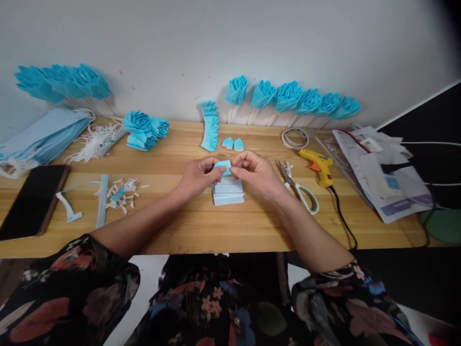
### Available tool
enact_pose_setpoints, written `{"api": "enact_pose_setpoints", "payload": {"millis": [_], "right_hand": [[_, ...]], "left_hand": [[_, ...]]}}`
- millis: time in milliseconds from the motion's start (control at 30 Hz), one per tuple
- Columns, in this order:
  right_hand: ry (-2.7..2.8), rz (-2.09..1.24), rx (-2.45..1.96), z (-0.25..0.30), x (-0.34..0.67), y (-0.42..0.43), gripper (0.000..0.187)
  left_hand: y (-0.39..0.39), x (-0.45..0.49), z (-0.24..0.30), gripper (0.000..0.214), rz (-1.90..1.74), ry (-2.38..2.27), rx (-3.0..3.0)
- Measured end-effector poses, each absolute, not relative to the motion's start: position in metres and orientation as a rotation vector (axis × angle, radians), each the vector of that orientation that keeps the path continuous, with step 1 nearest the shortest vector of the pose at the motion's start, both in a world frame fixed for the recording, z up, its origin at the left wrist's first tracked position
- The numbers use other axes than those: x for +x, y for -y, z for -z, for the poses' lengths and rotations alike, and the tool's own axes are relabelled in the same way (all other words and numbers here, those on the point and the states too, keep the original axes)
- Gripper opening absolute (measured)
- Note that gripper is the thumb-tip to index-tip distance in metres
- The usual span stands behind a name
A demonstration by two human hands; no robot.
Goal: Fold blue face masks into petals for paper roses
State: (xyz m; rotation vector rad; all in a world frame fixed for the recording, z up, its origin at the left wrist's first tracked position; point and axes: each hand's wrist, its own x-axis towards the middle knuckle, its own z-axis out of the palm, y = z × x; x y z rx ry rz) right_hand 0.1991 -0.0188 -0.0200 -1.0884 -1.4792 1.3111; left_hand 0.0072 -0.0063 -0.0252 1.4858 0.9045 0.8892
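Between my two hands is a small light blue fabric piece (224,166), pinched at both ends. My left hand (202,174) grips its left side with thumb and fingers. At its right edge, the thumb and fingertips of my right hand (254,172) close on it. Just below lies a stack of pale blue folded strips (228,192) on the wooden table. Beyond my hands sit two small folded blue petals (233,143). To their left is a row of overlapping blue petals (210,126).
Blue flowers on sticks (288,98) lean on the wall. Scissors (298,187), a yellow glue gun (318,166) with a black cord, and papers (389,173) lie right. Leftward are face masks (46,134), a phone (34,202), scraps (122,194) and loose blue flowers (144,129).
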Motion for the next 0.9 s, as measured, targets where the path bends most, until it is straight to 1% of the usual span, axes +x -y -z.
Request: {"api": "enact_pose_setpoints", "payload": {"millis": [133, 433, 600, 900], "right_hand": [[1.466, -1.314, -1.101, 0.0168, 0.1984, 0.0205, 0.019], [1.451, -1.337, -1.151, 0.0101, 0.1969, 0.0237, 0.03], [1.519, -1.292, -1.193, 0.0116, 0.1974, 0.023, 0.034], [1.532, -1.244, -1.242, 0.0148, 0.1982, 0.0218, 0.021]], "left_hand": [[0.0061, 0.0077, 0.0254, 0.026, -0.896, -0.936, 1.489], [0.0071, 0.0081, 0.0224, 0.022, -0.895, -0.935, 1.545], [0.0085, 0.0085, 0.0217, 0.025, -0.838, -0.95, 1.556], [0.0073, 0.0092, 0.0238, 0.021, -0.799, -0.967, 1.545]]}}
